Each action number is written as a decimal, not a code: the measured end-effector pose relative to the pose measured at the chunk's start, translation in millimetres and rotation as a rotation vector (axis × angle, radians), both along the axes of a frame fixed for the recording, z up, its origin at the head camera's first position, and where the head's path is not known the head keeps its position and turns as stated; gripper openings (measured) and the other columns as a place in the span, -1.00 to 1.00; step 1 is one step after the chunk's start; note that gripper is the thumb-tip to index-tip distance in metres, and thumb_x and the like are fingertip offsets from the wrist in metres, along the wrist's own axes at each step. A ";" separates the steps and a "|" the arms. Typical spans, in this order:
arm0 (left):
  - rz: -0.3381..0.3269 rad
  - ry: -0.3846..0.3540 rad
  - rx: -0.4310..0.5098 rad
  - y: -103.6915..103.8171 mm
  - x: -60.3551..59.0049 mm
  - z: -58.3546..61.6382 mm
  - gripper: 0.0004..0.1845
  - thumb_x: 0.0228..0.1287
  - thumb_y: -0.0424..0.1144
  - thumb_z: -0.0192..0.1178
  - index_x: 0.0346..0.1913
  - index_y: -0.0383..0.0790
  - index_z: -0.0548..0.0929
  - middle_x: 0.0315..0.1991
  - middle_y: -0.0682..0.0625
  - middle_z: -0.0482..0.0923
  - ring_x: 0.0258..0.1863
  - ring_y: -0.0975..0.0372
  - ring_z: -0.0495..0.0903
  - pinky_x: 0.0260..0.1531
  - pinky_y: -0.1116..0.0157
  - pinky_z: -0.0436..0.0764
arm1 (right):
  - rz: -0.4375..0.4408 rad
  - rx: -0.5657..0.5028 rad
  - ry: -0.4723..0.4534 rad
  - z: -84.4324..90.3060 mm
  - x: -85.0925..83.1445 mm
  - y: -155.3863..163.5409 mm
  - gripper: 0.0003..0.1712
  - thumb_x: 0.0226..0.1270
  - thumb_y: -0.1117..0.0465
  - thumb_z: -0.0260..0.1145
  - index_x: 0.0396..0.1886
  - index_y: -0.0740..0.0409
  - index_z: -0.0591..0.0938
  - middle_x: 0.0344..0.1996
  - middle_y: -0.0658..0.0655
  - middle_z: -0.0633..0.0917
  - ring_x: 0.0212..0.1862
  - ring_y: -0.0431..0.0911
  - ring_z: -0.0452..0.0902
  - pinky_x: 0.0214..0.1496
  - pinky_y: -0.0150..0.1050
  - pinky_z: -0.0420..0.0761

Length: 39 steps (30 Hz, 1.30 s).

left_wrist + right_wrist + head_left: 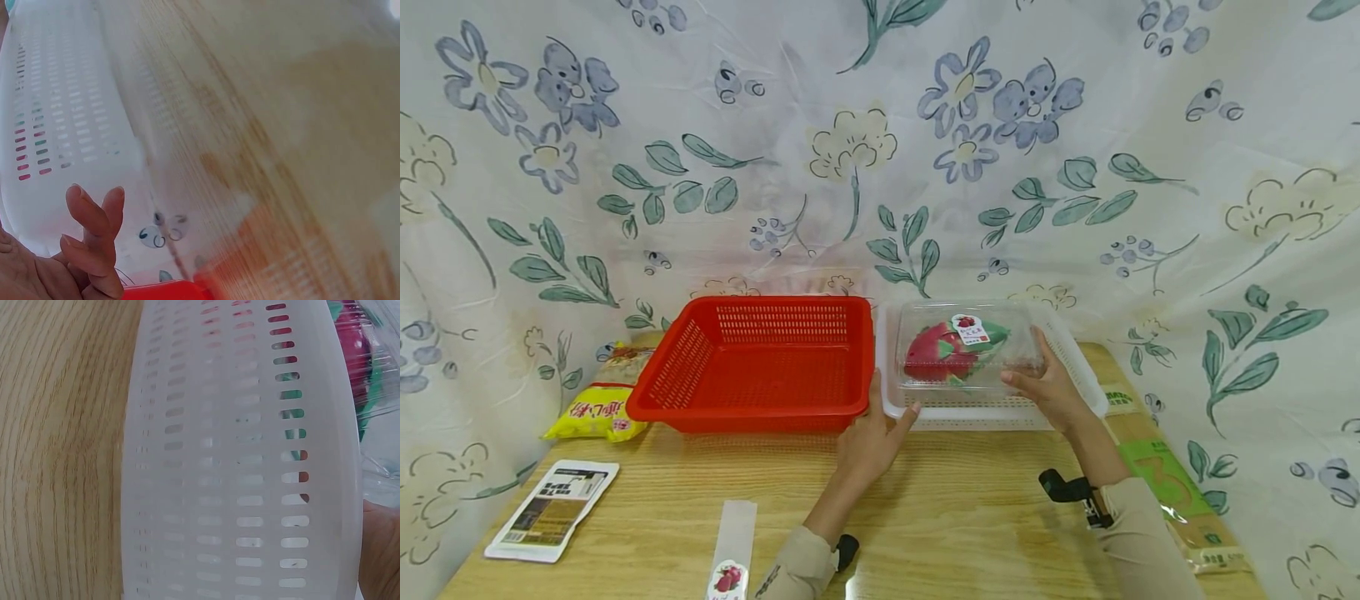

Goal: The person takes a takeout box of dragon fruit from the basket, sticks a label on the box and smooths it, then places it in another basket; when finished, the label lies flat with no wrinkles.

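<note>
A clear plastic box (pixel 917 379) with a pink and green dragon fruit (pixel 936 352) inside sits in the white slotted basket (pixel 985 417). A fruit sticker (pixel 972 329) is on its lid. My right hand (pixel 1052 387) holds the box by its right end, thumb at the front and fingers at the side; the right wrist view shows only part of that hand (pixel 381 550) behind the basket wall. My left hand (pixel 872 442) is by the near corners of the red basket (pixel 760 417) and the white one, its fingers (pixel 87 212) loosely bent with nothing in them.
A yellow bag (pixel 602 408) lies left of the red basket, with a white-edged pouch (pixel 553 508) nearer me. A white strip with a fruit sticker (pixel 730 575) lies at the front. Long packages (pixel 1172 483) lie along the right edge. A floral curtain (pixel 850 208) hangs behind.
</note>
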<state>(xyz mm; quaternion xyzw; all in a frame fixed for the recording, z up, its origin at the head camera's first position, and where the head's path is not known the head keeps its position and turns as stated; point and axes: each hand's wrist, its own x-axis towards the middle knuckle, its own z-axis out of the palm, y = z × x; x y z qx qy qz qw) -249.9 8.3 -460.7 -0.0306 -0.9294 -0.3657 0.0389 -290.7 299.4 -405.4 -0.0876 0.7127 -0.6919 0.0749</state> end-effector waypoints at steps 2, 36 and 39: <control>-0.001 -0.007 0.001 -0.3 0.1 0.0 0.03 0.28 0.53 -0.17 0.61 0.09 -0.24 -0.74 0.07 0.25 -0.73 0.24 0.22 -0.62 0.26 0.24 | 0.001 0.019 0.000 0.5 -0.5 0.4 0.23 0.40 0.21 0.29 0.57 -0.16 -0.50 0.44 0.52 0.12 0.20 -0.17 0.50 0.09 -0.34 0.60; -0.008 -0.013 0.020 -0.6 -0.3 -0.6 0.02 0.29 0.50 -0.14 0.61 0.09 -0.26 -0.69 0.03 0.30 -0.68 0.18 0.31 -0.58 0.24 0.28 | 0.018 0.123 -0.002 -1.6 -14.9 3.8 0.18 0.43 0.18 0.27 0.59 -0.15 -0.45 0.34 0.58 0.28 -0.02 -0.29 0.59 0.05 -0.29 0.61; -0.010 -0.012 0.021 -0.7 0.1 -0.1 0.02 0.29 0.50 -0.14 0.61 0.08 -0.26 -0.68 0.03 0.30 -0.67 0.18 0.32 -0.58 0.24 0.28 | 0.018 0.134 -0.007 -1.5 -16.0 3.9 0.17 0.43 0.17 0.27 0.59 -0.14 -0.44 0.34 0.57 0.30 -0.02 -0.26 0.59 0.04 -0.29 0.61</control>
